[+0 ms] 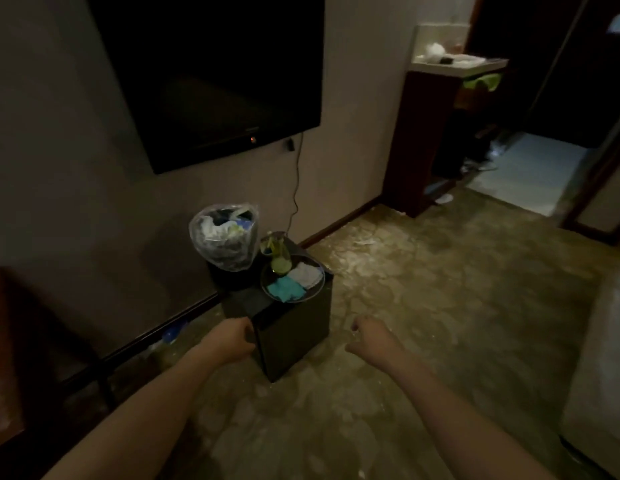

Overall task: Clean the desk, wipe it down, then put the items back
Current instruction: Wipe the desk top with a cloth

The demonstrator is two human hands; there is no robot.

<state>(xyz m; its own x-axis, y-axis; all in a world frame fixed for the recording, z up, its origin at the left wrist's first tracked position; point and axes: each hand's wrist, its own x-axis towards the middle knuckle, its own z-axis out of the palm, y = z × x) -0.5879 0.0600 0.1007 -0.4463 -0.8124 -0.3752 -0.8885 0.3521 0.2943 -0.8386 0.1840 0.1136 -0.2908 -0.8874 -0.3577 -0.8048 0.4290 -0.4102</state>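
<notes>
The worktop (294,327) is a low black cube on mottled carpet (440,306), against a grey wall (59,133) under one dark television (204,74). On it sits one round tray (317,289) holding two folded cloths, a teal one (284,289) and a white one (306,273), beside one yellow-green bottle (279,261). One clear bag of rubbish (225,235) stands behind it. My left hand (232,341) is curled at the cube's near left edge, touching it; my right hand (369,336) is a loose fist holding nothing. A dim doorway (530,168) lies to the right.
</notes>
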